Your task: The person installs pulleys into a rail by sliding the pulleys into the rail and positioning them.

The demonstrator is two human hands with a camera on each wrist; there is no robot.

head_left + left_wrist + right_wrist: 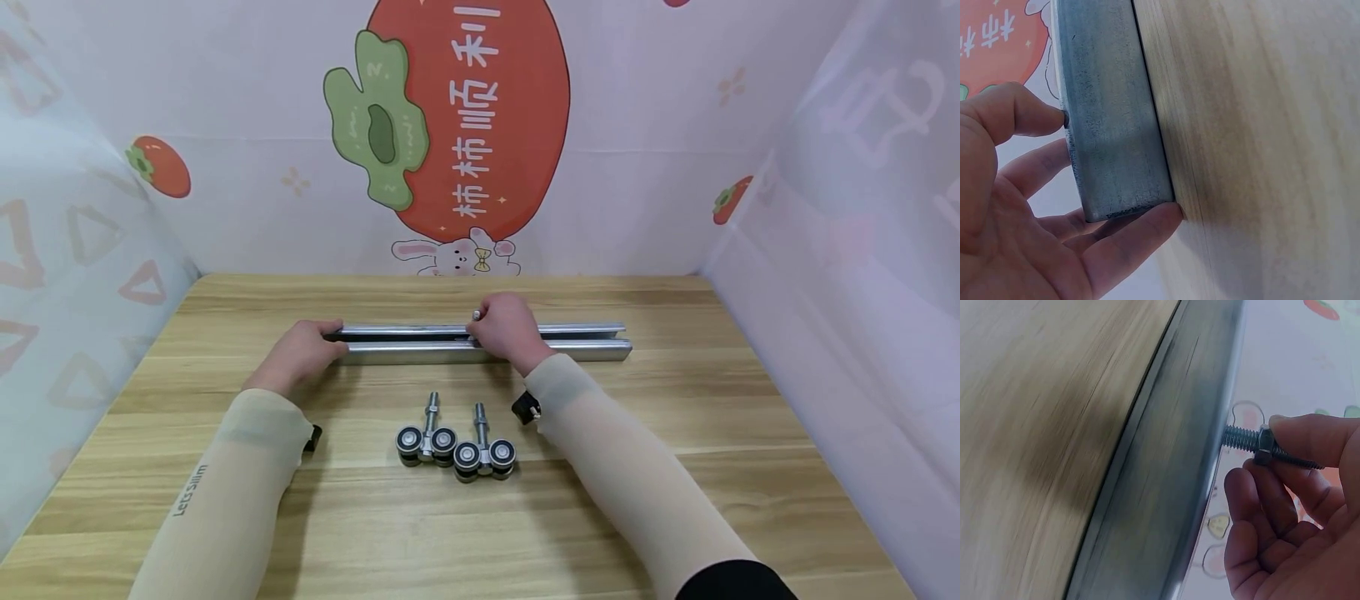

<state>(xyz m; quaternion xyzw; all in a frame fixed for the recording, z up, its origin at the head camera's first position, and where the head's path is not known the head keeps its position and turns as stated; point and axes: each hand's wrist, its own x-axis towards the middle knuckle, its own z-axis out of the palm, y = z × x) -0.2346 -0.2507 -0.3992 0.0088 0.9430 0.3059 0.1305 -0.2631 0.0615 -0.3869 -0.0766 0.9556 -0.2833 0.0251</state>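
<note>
A metal channel rail (408, 356) lies crosswise on the table, its long slot facing up. My left hand (298, 354) grips the rail's left end, with the thumb and fingers on opposite sides of it; the left wrist view shows fingertips at the end edge of the rail (1113, 125). Over the slot, right of the rail's middle, my right hand (510, 329) pinches a threaded bolt (1241, 439) at its hex nut (1264, 445). The bolt stands out of the slot, and its lower end is hidden inside the rail.
Two roller trolleys (426, 446) (484, 458) lie side by side on the wooden table (360, 533), nearer than the rail, their bolts pointing away. A printed cloth backdrop (630, 192) rises behind the table, with cloth at both sides.
</note>
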